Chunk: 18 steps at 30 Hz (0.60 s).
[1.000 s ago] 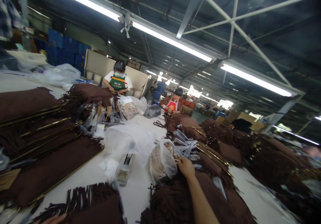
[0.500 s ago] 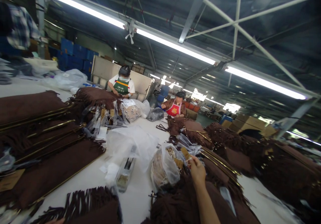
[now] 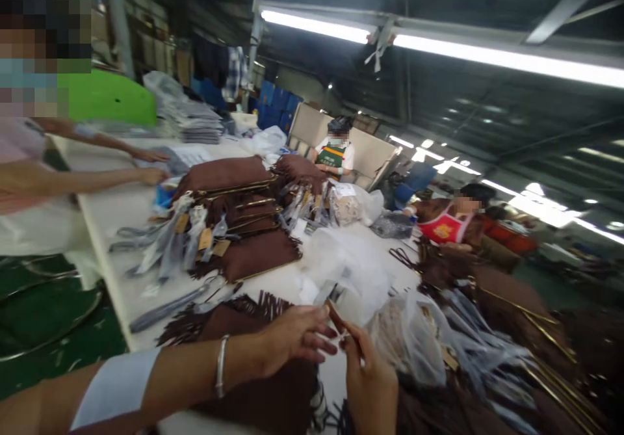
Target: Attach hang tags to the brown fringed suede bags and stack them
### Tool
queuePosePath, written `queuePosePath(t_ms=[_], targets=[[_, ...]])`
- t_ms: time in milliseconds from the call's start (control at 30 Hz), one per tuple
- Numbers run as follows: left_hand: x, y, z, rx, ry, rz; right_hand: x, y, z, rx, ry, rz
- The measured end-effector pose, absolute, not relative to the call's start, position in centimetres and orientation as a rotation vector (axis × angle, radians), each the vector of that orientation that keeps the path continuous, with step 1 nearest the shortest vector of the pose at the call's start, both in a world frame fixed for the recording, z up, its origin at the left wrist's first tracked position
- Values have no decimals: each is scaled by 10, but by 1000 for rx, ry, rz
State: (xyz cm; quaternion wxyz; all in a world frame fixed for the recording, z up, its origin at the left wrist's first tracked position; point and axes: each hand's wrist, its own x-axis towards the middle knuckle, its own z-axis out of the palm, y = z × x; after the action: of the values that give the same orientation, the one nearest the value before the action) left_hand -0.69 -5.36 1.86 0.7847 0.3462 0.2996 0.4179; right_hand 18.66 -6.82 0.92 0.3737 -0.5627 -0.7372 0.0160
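My right hand (image 3: 371,376) is closed in a pinch on a brown hang tag (image 3: 335,318) with a thin light string. Beside it, my left hand (image 3: 295,339) has its fingers stretched and apart, the tips close to the tag's far end; whether they touch it I cannot tell. Beneath my left arm lies a dark brown fringed bag (image 3: 268,396), partly hidden. To the right of my right hand stands a clear plastic bag of tags and strings (image 3: 407,337).
Brown bags with gold zips (image 3: 229,175) are piled on the white table (image 3: 104,227), plastic-wrapped straps and tags hanging off them. More brown bags (image 3: 517,292) lie to the right. A crumpled white sheet (image 3: 341,259) is mid-table. Co-workers sit ahead; another person's arms (image 3: 107,178) reach in from the left.
My view has swung left. My right hand has brought the tag away from the plastic bag, and my left hand has come up from the lower edge to meet it.
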Motion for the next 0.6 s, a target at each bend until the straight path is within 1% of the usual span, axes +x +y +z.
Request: queuePosePath(t_ms=[100,200,300,467,600], targets=[[-13,-64,6,557,691,939,151,-85,-25,-1378,-2027,-202],[-30,-81,-11,602,758,863,130,-100,-47,-1406,-2098,-296],[-46,-92,-33,729,811,804,113,-114,-57,-1430,-2160,-375],[-64,-94,-68,994,1066,714,94,-131,-70,-1454,-2327,-483],[-84,-100,-77,1033,1070,635,102,-139,-81,-1444,-2351,-585]])
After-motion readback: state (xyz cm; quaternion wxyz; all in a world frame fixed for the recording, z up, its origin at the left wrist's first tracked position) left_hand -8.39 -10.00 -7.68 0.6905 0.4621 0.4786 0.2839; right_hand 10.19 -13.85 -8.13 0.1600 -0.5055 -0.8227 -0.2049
